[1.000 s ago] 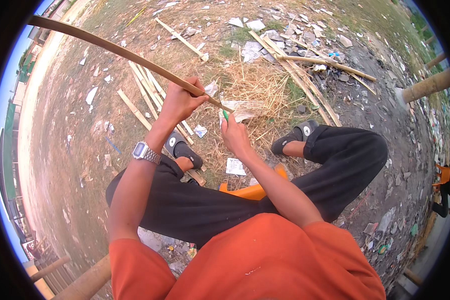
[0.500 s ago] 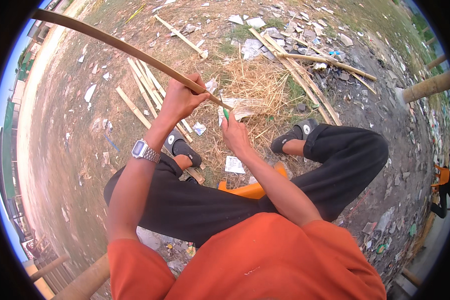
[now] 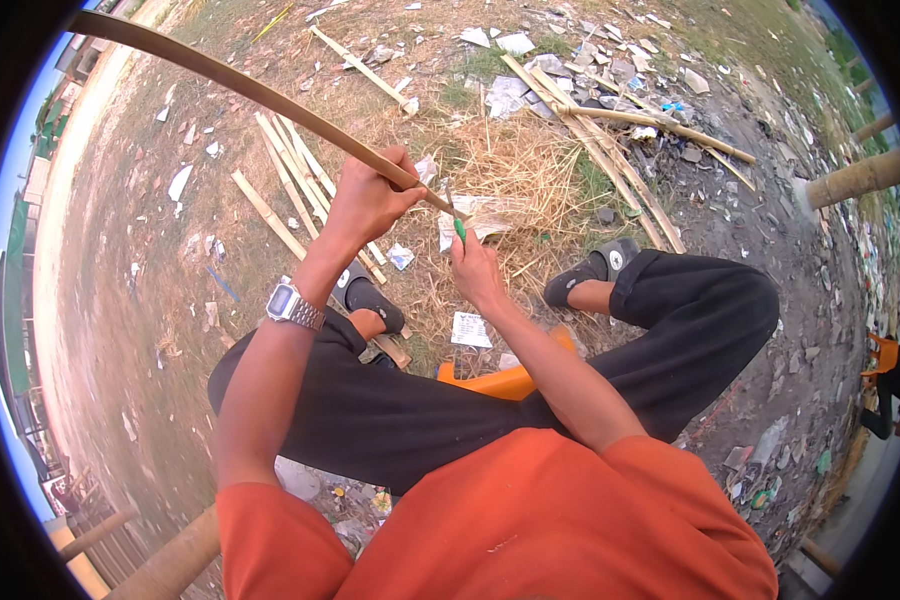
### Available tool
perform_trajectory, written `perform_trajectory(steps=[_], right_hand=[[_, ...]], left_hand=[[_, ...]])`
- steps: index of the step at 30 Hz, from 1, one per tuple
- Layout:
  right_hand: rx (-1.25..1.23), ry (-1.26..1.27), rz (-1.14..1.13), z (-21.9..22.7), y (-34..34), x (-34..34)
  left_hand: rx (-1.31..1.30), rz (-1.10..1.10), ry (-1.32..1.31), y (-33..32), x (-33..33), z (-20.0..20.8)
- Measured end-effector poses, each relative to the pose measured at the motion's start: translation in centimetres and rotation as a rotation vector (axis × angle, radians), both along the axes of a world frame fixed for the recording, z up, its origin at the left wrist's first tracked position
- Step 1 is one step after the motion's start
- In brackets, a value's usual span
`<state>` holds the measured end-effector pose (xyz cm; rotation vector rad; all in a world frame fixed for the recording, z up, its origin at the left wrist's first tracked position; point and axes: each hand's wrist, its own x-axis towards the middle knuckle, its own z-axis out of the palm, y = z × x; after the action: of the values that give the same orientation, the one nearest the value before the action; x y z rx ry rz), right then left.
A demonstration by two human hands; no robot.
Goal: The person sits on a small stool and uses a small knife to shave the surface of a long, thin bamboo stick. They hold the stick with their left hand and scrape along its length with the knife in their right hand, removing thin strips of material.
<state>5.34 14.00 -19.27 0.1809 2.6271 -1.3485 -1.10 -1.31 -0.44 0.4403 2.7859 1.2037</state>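
My left hand [image 3: 378, 198] is closed around a long bamboo strip [image 3: 240, 93] near its lower end. The strip slants from the upper left down to the middle, its tip just in front of my other hand. In my right hand [image 3: 478, 270] I grip a small knife [image 3: 459, 229] by its green handle. Its thin blade points up and crosses the strip close to the tip; whether it cuts in cannot be made out. Below both hands lies a heap of pale shavings [image 3: 530, 170].
Several split bamboo pieces [image 3: 288, 170] lie on the ground at the left, and longer ones [image 3: 610, 150] at the right by scattered rubble. An orange plastic seat [image 3: 500, 383] shows between my legs. A thick bamboo post [image 3: 858, 178] stands at the far right.
The knife has turned more upright, its blade now showing above the strip's tip. My right hand has shifted slightly right; the left hand and strip have hardly moved.
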Motion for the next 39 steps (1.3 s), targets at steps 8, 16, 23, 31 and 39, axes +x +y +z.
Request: perform_trajectory(steps=[8, 16, 23, 31, 39], right_hand=[[0.007, -0.018, 0.032, 1.3, 0.0, -0.5], [0.058, -0.099, -0.019, -0.1, -0.3, -0.6], [0.022, -0.123, -0.013, -0.9, 0.1, -1.3], [0.023, -0.122, -0.015, -3.8, 0.8, -0.7], [-0.115, -0.088, -0.02, -4.0, 0.0, -1.9]], left_hand=[[0.052, 0.079, -0.047, -0.7, -0.3, -0.5], [0.01, 0.064, -0.038, -0.1, -0.1, -0.2], [0.054, 0.073, -0.04, -0.8, -0.5, -0.7], [0.006, 0.098, -0.059, -0.7, -0.7, -0.4], [0.018, 0.095, -0.088, -0.5, -0.9, -0.6]])
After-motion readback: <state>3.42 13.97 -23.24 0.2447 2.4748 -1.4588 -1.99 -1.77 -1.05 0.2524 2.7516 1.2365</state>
